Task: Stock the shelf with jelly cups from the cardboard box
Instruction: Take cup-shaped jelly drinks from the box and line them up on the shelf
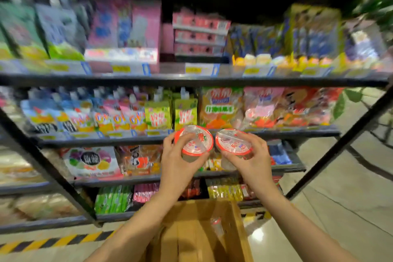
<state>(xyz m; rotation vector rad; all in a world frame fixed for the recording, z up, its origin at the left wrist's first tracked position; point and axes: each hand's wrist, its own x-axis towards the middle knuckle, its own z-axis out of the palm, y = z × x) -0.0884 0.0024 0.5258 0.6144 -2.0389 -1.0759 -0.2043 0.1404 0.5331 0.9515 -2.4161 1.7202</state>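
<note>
My left hand (pixel 177 160) grips a clear jelly cup with a red-rimmed lid (pixel 196 140), its fingers curled round the cup's side. My right hand (pixel 253 156) grips a second, matching jelly cup (pixel 232 141). Both cups are held side by side, almost touching, in front of the black shelf unit (pixel 191 81) at the height of its middle tiers. Below my forearms stands the open cardboard box (pixel 238 225) on the floor, and one more jelly cup (pixel 217 224) shows faintly inside it.
The shelf's tiers are packed with snack bags, drink pouches and boxes, all blurred. A slanted black frame bar (pixel 340 140) runs down the right side and another (pixel 49 166) on the left. Yellow-black hazard tape (pixel 53 241) marks the tiled floor.
</note>
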